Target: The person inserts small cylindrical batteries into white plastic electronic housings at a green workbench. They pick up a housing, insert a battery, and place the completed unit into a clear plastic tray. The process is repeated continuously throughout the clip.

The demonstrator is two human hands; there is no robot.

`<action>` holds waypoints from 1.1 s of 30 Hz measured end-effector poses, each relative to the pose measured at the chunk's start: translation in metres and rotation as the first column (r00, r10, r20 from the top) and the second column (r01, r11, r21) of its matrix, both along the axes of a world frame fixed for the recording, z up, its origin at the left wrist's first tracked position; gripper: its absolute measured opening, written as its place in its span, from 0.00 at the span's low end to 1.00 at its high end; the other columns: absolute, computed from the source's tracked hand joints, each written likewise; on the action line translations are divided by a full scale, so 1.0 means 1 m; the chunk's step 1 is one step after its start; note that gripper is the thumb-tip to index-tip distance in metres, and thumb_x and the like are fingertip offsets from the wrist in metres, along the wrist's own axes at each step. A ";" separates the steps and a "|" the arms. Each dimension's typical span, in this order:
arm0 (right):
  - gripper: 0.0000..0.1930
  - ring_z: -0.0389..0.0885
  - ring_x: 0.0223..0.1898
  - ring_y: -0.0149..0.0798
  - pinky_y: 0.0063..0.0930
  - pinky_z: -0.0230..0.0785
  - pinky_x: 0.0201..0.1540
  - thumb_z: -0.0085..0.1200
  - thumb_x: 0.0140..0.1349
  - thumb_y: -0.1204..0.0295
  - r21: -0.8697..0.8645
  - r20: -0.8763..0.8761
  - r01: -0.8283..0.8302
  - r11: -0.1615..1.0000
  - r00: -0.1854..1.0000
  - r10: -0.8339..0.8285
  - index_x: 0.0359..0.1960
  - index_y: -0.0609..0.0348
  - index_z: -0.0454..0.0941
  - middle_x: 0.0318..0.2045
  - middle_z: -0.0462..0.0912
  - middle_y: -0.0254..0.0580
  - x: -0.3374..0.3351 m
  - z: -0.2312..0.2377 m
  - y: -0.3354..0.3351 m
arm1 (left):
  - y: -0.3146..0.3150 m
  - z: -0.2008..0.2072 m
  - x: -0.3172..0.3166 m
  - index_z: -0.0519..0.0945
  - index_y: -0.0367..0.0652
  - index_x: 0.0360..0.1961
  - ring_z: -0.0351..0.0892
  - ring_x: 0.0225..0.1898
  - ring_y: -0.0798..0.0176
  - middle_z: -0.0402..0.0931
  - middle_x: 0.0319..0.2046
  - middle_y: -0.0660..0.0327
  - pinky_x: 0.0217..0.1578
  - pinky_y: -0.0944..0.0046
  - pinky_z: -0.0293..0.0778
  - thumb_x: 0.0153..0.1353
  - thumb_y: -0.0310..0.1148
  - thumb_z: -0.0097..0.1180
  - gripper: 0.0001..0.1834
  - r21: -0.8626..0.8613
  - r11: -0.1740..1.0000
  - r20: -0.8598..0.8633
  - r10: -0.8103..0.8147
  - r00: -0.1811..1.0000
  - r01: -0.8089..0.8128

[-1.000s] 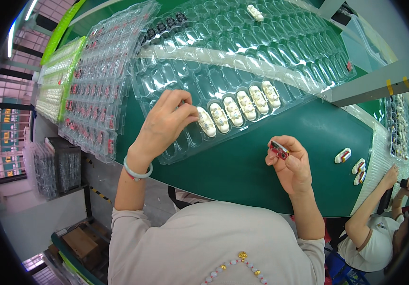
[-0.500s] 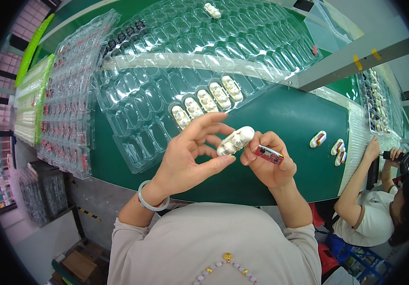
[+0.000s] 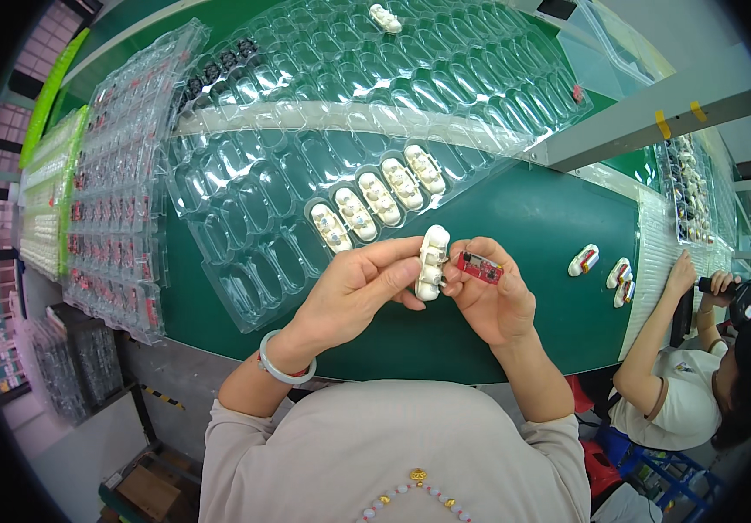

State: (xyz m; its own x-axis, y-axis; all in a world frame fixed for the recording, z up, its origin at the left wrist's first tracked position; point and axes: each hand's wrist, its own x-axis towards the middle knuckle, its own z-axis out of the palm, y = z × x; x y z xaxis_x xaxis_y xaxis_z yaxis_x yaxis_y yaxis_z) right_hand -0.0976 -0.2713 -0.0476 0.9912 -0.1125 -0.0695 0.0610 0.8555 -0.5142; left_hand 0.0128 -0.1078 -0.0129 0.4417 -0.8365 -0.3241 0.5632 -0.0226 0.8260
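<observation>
My left hand (image 3: 351, 292) is closed on a white oval plastic housing (image 3: 432, 261), held nearly upright between thumb and fingers. Just to its right, my right hand (image 3: 495, 305) pinches a small red circuit board (image 3: 480, 268) with dark components on its face. The two parts are close together above the green table, and the right fingertips are near the housing's lower right side. Whether a wire links them cannot be made out. Beyond my hands, a clear blister tray (image 3: 258, 222) holds several similar white housings (image 3: 381, 199) in a slanting row.
Loose white pieces (image 3: 584, 260) lie on the green table (image 3: 532, 213) to the right. Stacked trays with red parts (image 3: 118, 209) stand at the left. A grey metal beam (image 3: 655, 131) crosses the upper right. Another person (image 3: 676, 392) sits at the right, hands on a dark device.
The white housing has turned from slanted to nearly upright in my left hand, whose fingers have closed in more around it. The red board has tilted and risen slightly in my right hand.
</observation>
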 end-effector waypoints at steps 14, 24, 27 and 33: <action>0.23 0.74 0.31 0.30 0.23 0.66 0.31 0.56 0.57 0.67 -0.057 -0.074 0.027 0.998 0.997 -0.031 0.51 0.67 0.69 0.45 0.77 0.47 -0.002 -0.002 0.000 | 0.006 -0.005 0.006 0.67 0.34 0.56 0.77 0.40 0.67 0.75 0.42 0.58 0.43 0.68 0.73 0.60 0.30 0.53 0.23 -0.053 0.998 -0.271 0.023 0.962 -0.038; 0.22 0.76 0.35 0.31 0.23 0.70 0.37 0.59 0.46 0.86 -0.675 0.100 0.222 0.703 0.972 -0.211 0.47 0.69 0.75 0.48 0.75 0.51 -0.002 0.013 0.004 | 0.005 -0.009 0.004 0.66 0.32 0.54 0.78 0.43 0.65 0.75 0.44 0.55 0.46 0.64 0.76 0.62 0.30 0.53 0.22 -0.127 0.992 -0.382 -0.054 0.922 0.006; 0.21 0.77 0.36 0.32 0.23 0.71 0.37 0.61 0.46 0.85 -0.752 0.151 0.240 0.614 0.969 -0.194 0.46 0.68 0.76 0.48 0.75 0.53 -0.001 0.013 0.004 | 0.005 -0.009 0.003 0.66 0.32 0.53 0.78 0.43 0.65 0.75 0.44 0.55 0.46 0.64 0.76 0.61 0.30 0.54 0.21 -0.121 0.993 -0.354 -0.039 0.934 -0.005; 0.21 0.77 0.38 0.33 0.23 0.71 0.37 0.62 0.45 0.84 -0.780 0.165 0.235 0.580 0.971 -0.172 0.45 0.67 0.77 0.47 0.76 0.53 0.000 0.013 0.004 | 0.004 -0.006 0.003 0.66 0.32 0.53 0.78 0.43 0.65 0.75 0.44 0.55 0.45 0.65 0.77 0.61 0.31 0.54 0.21 -0.106 0.994 -0.338 -0.023 0.941 -0.014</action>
